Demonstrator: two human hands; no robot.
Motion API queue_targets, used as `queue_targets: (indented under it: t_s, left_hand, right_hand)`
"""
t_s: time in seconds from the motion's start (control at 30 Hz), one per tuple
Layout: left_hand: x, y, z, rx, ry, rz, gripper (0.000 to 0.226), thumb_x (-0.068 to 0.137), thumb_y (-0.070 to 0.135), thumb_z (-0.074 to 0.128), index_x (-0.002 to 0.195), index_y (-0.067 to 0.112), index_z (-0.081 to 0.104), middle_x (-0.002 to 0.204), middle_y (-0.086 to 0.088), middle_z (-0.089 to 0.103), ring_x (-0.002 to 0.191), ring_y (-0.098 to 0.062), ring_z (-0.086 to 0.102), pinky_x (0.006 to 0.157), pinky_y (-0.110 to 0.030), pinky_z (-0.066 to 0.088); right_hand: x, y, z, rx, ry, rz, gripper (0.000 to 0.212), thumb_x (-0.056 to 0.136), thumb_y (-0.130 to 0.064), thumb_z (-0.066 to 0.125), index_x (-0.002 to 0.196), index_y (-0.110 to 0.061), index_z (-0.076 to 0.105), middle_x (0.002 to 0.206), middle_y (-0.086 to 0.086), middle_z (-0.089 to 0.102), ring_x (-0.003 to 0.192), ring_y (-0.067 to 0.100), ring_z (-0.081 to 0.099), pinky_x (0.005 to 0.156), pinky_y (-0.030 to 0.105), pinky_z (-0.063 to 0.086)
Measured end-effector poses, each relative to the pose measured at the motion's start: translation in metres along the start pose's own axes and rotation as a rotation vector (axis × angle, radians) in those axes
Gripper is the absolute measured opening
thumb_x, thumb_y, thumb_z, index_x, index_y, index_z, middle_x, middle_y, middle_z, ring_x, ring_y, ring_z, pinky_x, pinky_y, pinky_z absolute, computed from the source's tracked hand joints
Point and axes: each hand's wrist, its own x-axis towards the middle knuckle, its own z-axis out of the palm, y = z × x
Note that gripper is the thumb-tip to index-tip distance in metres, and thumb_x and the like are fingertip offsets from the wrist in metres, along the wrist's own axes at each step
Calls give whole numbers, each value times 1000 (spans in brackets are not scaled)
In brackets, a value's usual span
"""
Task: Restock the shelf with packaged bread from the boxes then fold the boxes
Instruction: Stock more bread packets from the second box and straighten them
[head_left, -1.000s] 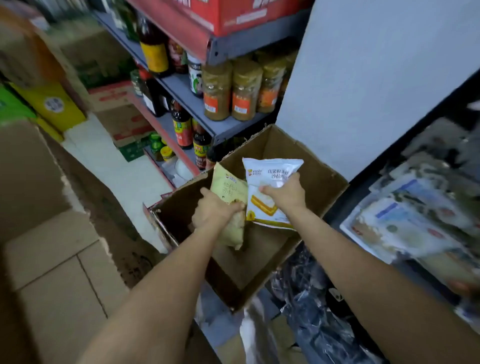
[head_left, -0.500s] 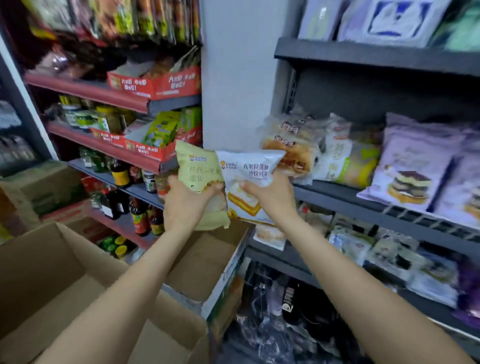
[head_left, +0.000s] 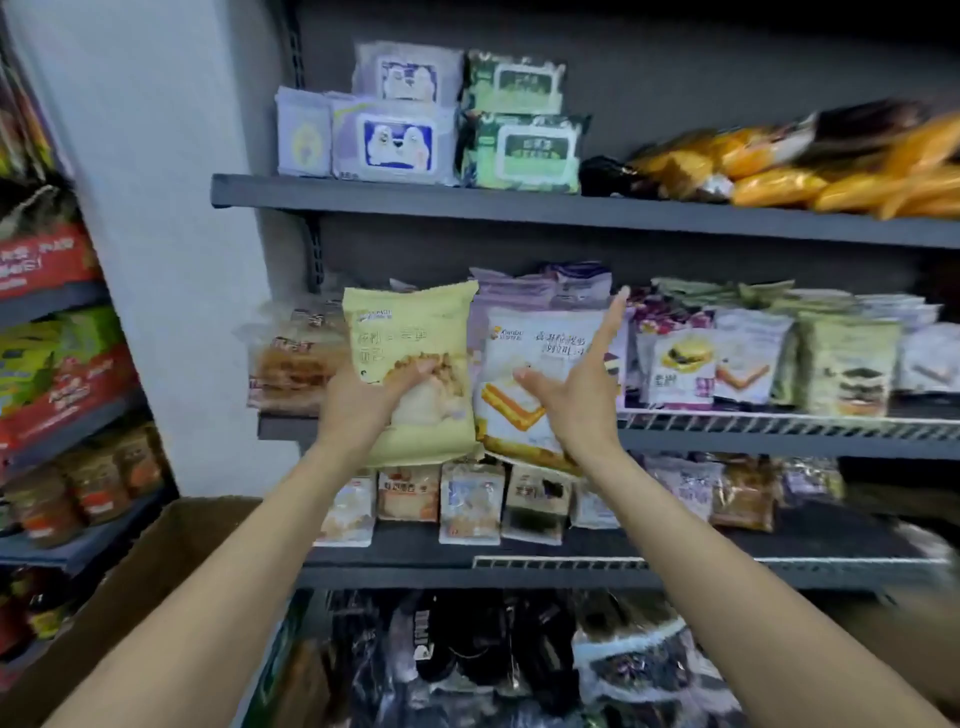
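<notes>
Pale-yellow plastic bread packet sits pinched in our left hand at the grey metal middle shelf; right hand spread off the white sandwich-bread packet. We should slide both upright, fronts outward.

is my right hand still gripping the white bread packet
No. The right hand is open, fingers spread, in front of the white bread packet.
</notes>
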Motion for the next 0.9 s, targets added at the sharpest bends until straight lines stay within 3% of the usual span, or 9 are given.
queue_targets:
  t_s: [0.07,0.13,0.23,0.37,0.47,0.53,0.63,0.77,0.9]
  left_hand:
    - [1,11,40,-77,-133,-36,30,83,31,68,111,27,59,107,8,63,98,-11,59,83,-22,44]
    - [1,25,86,-107,-264,-64,29,82,34,69,109,28,57,104,10,63,94,-10,59,81,-22,44]
    - [1,40,158,-155,-429,-120,33,75,39,72,103,24,63,104,3,71,87,-11,67,78,-25,52]
    - [-3,55,252,-253,-538,-201,32,74,44,66,96,21,66,82,3,76,74,-13,71,69,-27,54]
    - [-10,70,321,-268,-579,-211,54,58,53,69,102,22,67,91,1,75,84,-16,70,76,-29,54]
    - [-12,77,364,-265,-551,-192,56,60,54,75,107,24,65,98,1,75,90,-16,70,81,-31,54]
    - [-15,86,413,-285,-519,-198,42,72,47,73,106,22,65,94,1,75,87,-16,72,74,-28,55]
    - [-11,94,460,-230,-503,-195,42,76,52,68,104,21,65,93,1,74,86,-16,71,78,-29,56]
    - [2,99,499,-241,-467,-221,75,67,82,49,107,22,69,98,-3,74,97,-24,68,93,-44,51]
  right_hand:
    - [9,20,-26,-35,-34,-21,98,85,-13,69,146,-43,-2,135,19,52,69,28,59,59,37,48]
    - [19,44,-51,-40,-114,1,60,92,-10,58,143,-32,34,136,5,54,109,24,58,82,32,49]
    - [37,76,-94,125,-139,156,30,96,0,41,116,-6,62,111,2,63,109,21,59,82,27,50]
    - [62,115,-170,490,-92,395,26,99,-16,40,85,-14,62,86,5,64,88,27,62,76,30,49]
    - [86,150,-227,816,-225,409,48,97,-50,32,102,-16,65,99,6,71,96,24,67,86,35,53]
    - [100,172,-259,826,-312,384,61,84,-63,36,115,-18,63,112,4,70,104,19,67,95,38,52]
    - [118,197,-293,760,-369,389,55,78,-50,55,121,-15,61,117,6,69,109,21,65,99,39,48]
    - [138,231,-320,754,-246,419,22,91,-29,55,106,-17,67,103,4,74,100,23,68,93,39,51]
    - [153,256,-347,793,-140,467,29,89,-30,56,111,-14,65,110,9,71,105,29,66,98,46,49]
